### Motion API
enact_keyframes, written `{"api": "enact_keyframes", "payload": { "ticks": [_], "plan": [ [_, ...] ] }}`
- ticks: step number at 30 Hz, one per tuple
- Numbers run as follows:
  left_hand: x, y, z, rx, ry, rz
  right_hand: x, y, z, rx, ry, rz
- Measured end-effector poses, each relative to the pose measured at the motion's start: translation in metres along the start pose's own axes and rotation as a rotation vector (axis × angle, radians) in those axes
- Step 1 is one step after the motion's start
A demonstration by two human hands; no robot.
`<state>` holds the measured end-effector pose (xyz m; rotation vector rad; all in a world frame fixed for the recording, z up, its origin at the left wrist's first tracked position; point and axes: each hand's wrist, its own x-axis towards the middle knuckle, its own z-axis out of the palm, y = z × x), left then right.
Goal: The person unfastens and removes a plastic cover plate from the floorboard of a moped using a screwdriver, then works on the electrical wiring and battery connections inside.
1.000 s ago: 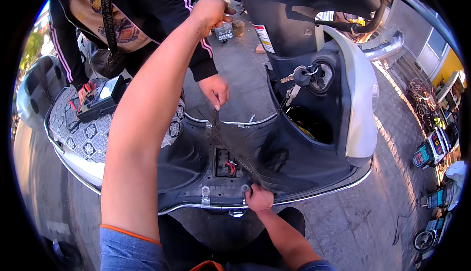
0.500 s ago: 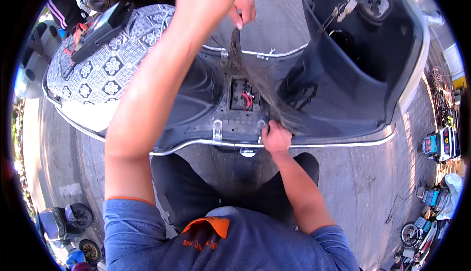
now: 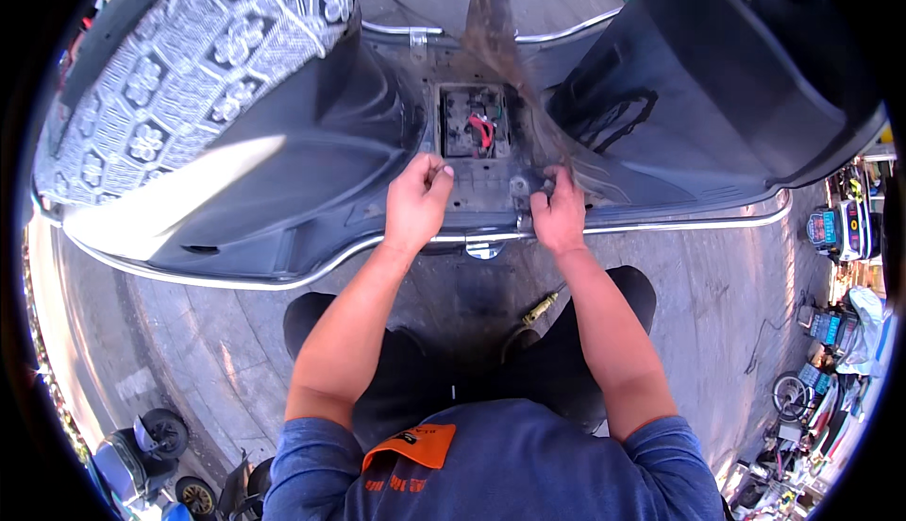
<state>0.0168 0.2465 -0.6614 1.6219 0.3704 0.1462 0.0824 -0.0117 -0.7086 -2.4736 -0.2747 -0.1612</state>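
Note:
A scooter's dark footboard (image 3: 377,210) lies across in front of me, with an open battery compartment (image 3: 453,143) in its middle. Red wire ends (image 3: 482,131) show inside it. The rubber floor mat (image 3: 493,11) is peeled up and twisted, its far end raised. My right hand (image 3: 562,214) is closed on the mat's near edge, beside a bolt hole. My left hand (image 3: 415,205) rests over the near side of the footboard, left of the compartment. Its fingers are curled in with thumb against them; whatever they may hold is hidden.
A patterned seat cover (image 3: 236,40) is at the left, the scooter's front shield (image 3: 679,77) at the right. A chrome rail (image 3: 689,226) runs along the near edge. A yellow-handled screwdriver (image 3: 541,309) lies on the ground between my legs. Parked vehicles stand at lower left.
My left hand has come down from the raised far end of the mat to the footboard's near side. My right hand stays at the mat's near edge. The view has moved closer.

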Motion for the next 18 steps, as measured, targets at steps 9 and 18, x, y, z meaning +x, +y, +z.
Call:
{"api": "enact_keyframes", "payload": {
  "ticks": [9, 18],
  "plan": [
    [0.017, 0.009, -0.005, 0.403, -0.171, 0.012, 0.006, 0.001, -0.004, -0.411, -0.043, -0.095],
    [0.042, -0.025, -0.028, 0.226, -0.107, -0.042, 0.006, -0.026, -0.005, -0.434, -0.109, -0.034]
  ]
}}
